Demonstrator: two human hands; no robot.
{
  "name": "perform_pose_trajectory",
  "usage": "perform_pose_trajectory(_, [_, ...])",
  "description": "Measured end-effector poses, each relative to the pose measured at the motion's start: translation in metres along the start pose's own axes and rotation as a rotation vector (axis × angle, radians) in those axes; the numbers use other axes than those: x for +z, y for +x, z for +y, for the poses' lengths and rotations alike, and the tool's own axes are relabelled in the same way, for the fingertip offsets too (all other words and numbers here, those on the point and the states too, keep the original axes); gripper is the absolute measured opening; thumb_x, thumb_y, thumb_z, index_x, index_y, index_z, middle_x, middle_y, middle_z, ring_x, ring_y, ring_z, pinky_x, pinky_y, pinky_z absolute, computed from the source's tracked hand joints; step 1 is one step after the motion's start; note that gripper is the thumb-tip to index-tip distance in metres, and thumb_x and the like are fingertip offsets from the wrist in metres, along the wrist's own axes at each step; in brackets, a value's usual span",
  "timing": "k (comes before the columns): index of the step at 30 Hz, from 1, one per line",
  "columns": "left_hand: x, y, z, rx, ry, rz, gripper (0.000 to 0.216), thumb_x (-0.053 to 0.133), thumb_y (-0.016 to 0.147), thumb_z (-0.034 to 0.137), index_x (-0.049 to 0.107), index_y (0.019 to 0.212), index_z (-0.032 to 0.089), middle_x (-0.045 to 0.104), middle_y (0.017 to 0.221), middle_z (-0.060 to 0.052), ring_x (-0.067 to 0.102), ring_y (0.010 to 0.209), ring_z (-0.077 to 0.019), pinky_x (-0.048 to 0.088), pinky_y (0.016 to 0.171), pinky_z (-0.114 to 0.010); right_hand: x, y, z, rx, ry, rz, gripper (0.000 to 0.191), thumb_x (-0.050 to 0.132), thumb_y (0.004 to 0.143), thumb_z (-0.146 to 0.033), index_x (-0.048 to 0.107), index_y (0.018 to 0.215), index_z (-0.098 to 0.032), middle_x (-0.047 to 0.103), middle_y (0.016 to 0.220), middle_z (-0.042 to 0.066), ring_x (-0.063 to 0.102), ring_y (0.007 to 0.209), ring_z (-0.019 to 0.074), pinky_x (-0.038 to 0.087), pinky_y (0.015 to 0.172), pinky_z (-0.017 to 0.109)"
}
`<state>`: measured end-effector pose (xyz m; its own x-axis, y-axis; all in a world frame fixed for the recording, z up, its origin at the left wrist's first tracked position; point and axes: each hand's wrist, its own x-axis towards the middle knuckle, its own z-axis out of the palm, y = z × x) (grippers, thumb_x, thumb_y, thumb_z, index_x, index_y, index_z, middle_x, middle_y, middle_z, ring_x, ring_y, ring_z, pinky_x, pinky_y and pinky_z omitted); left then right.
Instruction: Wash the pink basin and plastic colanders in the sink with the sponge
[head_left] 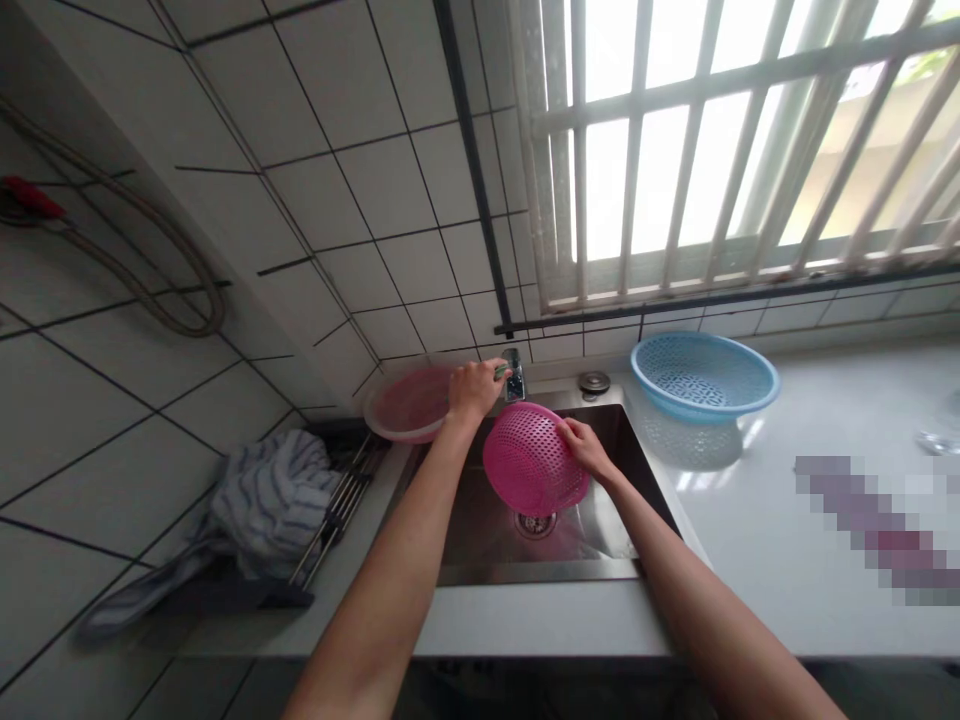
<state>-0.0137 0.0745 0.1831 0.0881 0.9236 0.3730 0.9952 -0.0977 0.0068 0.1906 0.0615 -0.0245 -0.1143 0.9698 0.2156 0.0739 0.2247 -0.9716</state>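
My left hand (474, 387) is closed around the handle of the metal tap (514, 378) at the back of the steel sink (480, 510). My right hand (585, 447) grips the rim of a pink perforated colander (529, 458), holding it tilted on edge over the sink drain (535, 523). The colander's domed underside faces me.
A pink translucent basin (409, 403) sits left of the tap. A blue colander (701, 373) rests on the white counter (750, 540) to the right. A striped cloth (266, 500) lies over a dish rack (337, 505) at the left. Tiled wall and barred window stand behind.
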Motion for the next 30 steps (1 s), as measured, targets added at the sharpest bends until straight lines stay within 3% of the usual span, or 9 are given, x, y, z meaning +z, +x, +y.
perform_pose_trajectory(9, [0.002,0.000,0.010,-0.020,0.051,0.020,0.042,0.045,0.106,0.048,0.071,0.136,0.036,0.080,0.111,-0.016,0.075,0.106,-0.0342,0.054,0.089,-0.041,0.000,0.001,0.003,0.022,-0.098,0.013,0.052,0.048,0.094,-0.062,0.072,0.092,-0.016,0.071,0.086,0.006,0.059,0.077,0.0204,0.042,0.067,0.027])
perform_pose_trajectory(19, [0.006,0.007,0.005,-0.057,-0.055,0.035,0.043,0.051,0.103,0.054,0.072,0.135,0.034,0.080,0.113,-0.015,0.074,0.108,-0.0335,0.052,0.091,-0.040,-0.001,-0.001,0.000,0.013,-0.094,-0.016,0.052,0.050,0.094,-0.063,0.071,0.091,-0.015,0.068,0.082,0.005,0.057,0.075,0.0187,0.041,0.066,0.026])
perform_pose_trajectory(22, [0.025,-0.008,-0.013,-0.144,-0.186,0.065,0.053,0.055,0.099,0.063,0.067,0.140,0.032,0.080,0.115,-0.014,0.074,0.106,-0.0322,0.052,0.090,-0.037,-0.003,-0.004,-0.006,-0.021,-0.094,-0.069,0.053,0.050,0.095,-0.063,0.072,0.092,-0.014,0.067,0.081,0.004,0.055,0.072,0.0174,0.039,0.063,0.025])
perform_pose_trajectory(25, [0.060,-0.040,-0.044,-0.292,-0.343,0.028,0.044,0.057,0.098,0.059,0.075,0.122,0.027,0.080,0.111,-0.012,0.073,0.106,-0.0317,0.052,0.087,-0.036,-0.004,-0.009,-0.016,-0.070,-0.127,-0.185,0.053,0.054,0.096,-0.062,0.076,0.093,-0.014,0.069,0.080,0.004,0.057,0.072,0.0171,0.038,0.062,0.024])
perform_pose_trajectory(28, [0.099,-0.082,-0.076,-0.528,-0.583,-0.209,0.053,0.049,0.100,0.063,0.076,0.104,0.017,0.077,0.089,-0.013,0.074,0.091,-0.0298,0.054,0.075,-0.033,0.001,-0.014,-0.029,-0.113,-0.175,-0.285,0.050,0.061,0.095,-0.059,0.081,0.095,-0.014,0.074,0.081,0.004,0.061,0.072,0.0176,0.040,0.064,0.024])
perform_pose_trajectory(30, [0.118,-0.108,-0.091,-0.768,-0.826,-0.356,0.074,0.036,0.097,0.078,0.074,0.097,0.014,0.070,0.070,-0.010,0.071,0.070,-0.0268,0.053,0.062,-0.033,0.008,-0.019,-0.041,-0.163,-0.207,-0.329,0.045,0.064,0.094,-0.055,0.083,0.099,-0.015,0.078,0.086,0.005,0.064,0.074,0.0184,0.042,0.067,0.025])
